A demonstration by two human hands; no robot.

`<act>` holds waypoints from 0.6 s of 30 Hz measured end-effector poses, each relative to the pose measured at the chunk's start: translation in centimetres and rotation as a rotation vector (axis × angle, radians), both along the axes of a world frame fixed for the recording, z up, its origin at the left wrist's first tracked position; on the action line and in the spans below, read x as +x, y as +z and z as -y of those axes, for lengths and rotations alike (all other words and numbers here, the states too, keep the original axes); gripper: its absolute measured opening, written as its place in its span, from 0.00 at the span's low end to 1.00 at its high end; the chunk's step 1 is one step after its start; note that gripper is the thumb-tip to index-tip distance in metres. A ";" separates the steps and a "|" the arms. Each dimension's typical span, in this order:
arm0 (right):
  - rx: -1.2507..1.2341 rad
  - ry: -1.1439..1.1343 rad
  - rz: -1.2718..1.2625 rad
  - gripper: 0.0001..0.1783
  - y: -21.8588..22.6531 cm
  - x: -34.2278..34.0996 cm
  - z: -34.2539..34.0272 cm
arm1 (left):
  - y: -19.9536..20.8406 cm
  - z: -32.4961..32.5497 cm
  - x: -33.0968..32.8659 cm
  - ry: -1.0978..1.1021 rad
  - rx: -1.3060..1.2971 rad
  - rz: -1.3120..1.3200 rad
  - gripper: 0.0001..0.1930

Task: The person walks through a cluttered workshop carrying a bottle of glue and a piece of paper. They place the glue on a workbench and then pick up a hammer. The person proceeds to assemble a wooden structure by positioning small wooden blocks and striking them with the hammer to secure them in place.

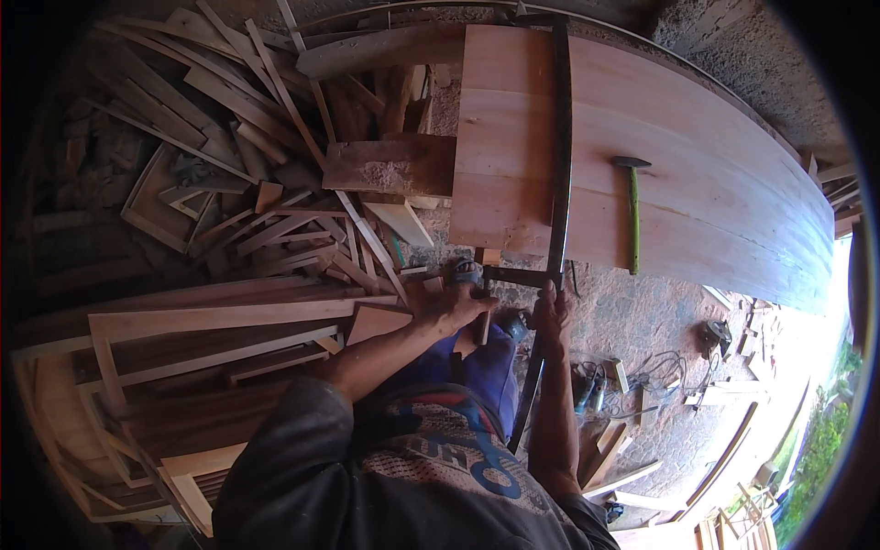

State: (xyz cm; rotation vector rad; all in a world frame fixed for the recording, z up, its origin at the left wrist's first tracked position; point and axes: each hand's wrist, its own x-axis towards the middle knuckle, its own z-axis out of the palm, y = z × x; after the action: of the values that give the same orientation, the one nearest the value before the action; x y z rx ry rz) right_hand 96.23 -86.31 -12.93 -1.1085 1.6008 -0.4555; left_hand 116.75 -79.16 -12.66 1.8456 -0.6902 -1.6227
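A long dark bar clamp (562,137) lies across a wide panel of joined wooden boards (697,119), its lower end reaching back past my legs. My left hand (463,307) is closed around the clamp's screw handle, just off the panel's near edge. Around the clamp's bar, close to the sliding jaw (518,274), my right hand (551,316) is wrapped. A hammer (633,211) with a green handle rests on the panel to the right of the bar, its dark head toward the far side. A small wood block (488,256) sits between the panel's near edge and the jaw.
Offcuts and thin strips (275,183) are heaped at the left, beside stacked wooden frames (229,316). Dark planks (394,165) extend left from the panel. Power tools (591,387) and tangled cords (665,371) lie on the dusty floor at right, with more wood scraps (605,454).
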 end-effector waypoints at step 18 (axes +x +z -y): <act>0.021 0.014 0.006 0.31 2.9 -0.1 1.0 | -0.4 -0.2 -1.3 0.094 -0.069 0.025 0.21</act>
State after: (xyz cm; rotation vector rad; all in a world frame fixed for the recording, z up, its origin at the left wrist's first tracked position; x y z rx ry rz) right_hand 96.09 -87.30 -10.01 -1.1007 1.5888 -0.4310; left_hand 115.42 -78.98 -13.08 1.8237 -0.6520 -1.5006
